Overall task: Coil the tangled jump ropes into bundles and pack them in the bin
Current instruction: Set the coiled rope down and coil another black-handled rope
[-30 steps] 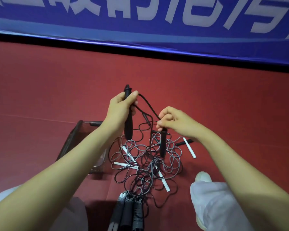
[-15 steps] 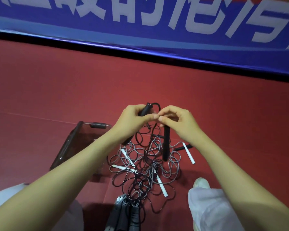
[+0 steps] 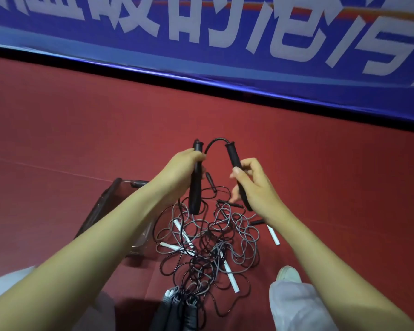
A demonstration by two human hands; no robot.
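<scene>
My left hand (image 3: pixel 177 170) grips a black jump-rope handle (image 3: pixel 196 187) held upright. My right hand (image 3: pixel 253 187) holds a second black handle (image 3: pixel 233 158), tilted. A short arc of black cord (image 3: pixel 216 140) joins the two handle tops. Both hands hover above a tangle of black and grey jump ropes (image 3: pixel 208 240) lying on the red floor, with several white handles (image 3: pixel 231 275) in it. A clear plastic bin (image 3: pixel 120 194) stands to the left of the tangle, partly hidden by my left forearm.
Several dark handles (image 3: pixel 177 311) lie side by side at the bottom edge. My white shoe (image 3: pixel 288 274) and light trouser leg (image 3: pixel 296 306) are to the right of the tangle. A blue banner (image 3: pixel 201 44) runs along the far edge of the red floor.
The hands, pinched together half a second ago, have moved apart and risen. Each now holds its own black handle upright, with the cord arching between them.
</scene>
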